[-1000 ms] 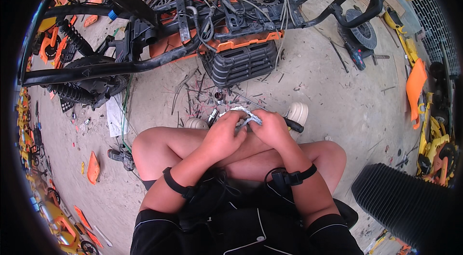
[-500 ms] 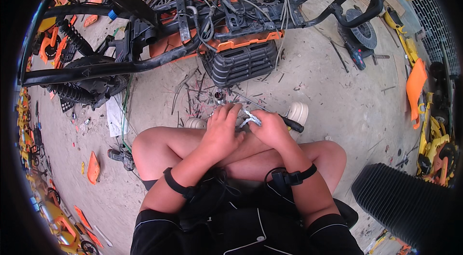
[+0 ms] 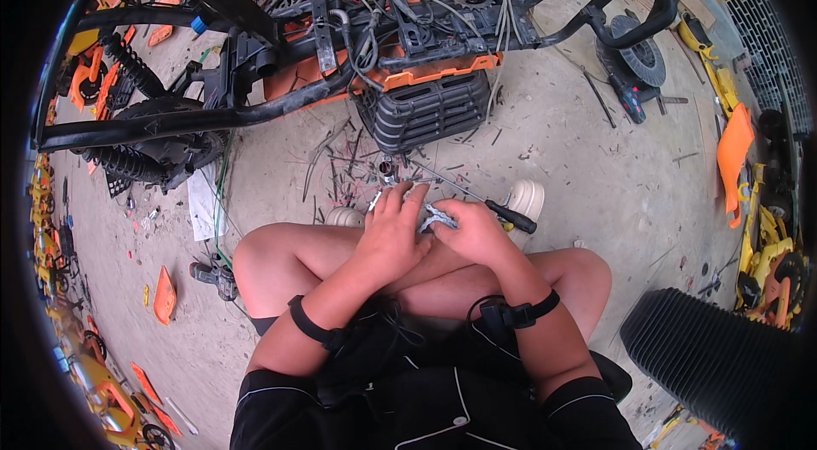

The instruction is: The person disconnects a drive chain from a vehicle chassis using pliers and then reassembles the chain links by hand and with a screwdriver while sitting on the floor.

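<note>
Above my crossed legs, my right hand (image 3: pixel 470 233) is closed in a pinch on a shiny, silvery, twisted strip (image 3: pixel 437 217); its exact kind cannot be made out. Close beside it, my left hand (image 3: pixel 391 227) has its fingers curled over the strip's other side. A bit of silver peeks out past its far-left fingers. My palms and knuckles hide most of the piece. A long screwdriver (image 3: pixel 512 218) with a black handle lies on the floor just beyond my right hand. Past my left fingertips sits a small shiny metal socket-like part (image 3: pixel 387 168).
A black tubular vehicle frame (image 3: pixel 298 110) with cables and metal parts spans the far side. Wire scraps (image 3: pixel 345 165) litter the concrete. A cordless drill (image 3: pixel 630 101) lies by a disc at far right, another power tool (image 3: pixel 217 277) by my left knee, a black ribbed piece (image 3: pixel 706 352) at near right.
My right hand has shifted a little left, toward my left hand. The silvery strip is now bunched lower between them, and more of the screwdriver shows.
</note>
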{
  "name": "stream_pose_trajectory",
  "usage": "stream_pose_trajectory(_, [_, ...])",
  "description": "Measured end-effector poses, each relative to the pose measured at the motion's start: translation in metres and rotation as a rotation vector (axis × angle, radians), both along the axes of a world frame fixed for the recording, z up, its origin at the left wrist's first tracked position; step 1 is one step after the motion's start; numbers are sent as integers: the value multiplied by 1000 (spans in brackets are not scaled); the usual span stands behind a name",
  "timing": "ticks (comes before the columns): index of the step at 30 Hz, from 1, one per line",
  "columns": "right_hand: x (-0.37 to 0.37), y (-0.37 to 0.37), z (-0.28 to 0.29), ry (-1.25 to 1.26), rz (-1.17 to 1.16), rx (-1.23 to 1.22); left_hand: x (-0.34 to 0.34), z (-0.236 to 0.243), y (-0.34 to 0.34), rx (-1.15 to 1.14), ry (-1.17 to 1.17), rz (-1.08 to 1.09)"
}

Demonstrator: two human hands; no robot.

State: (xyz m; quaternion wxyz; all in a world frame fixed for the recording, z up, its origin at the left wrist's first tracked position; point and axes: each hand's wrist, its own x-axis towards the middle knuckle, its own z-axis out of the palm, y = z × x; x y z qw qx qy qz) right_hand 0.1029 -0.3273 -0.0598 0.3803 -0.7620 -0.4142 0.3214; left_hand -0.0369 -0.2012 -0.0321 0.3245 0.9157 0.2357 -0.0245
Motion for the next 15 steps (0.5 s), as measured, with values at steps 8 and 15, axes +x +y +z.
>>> stream_pose_trajectory(8, [-1,-1,2,74,11,-4,0,2,0,33,13,-8])
stream_pose_trajectory(15, [-2,0,8,64,41,22,-1,-1,3,97,38,-31])
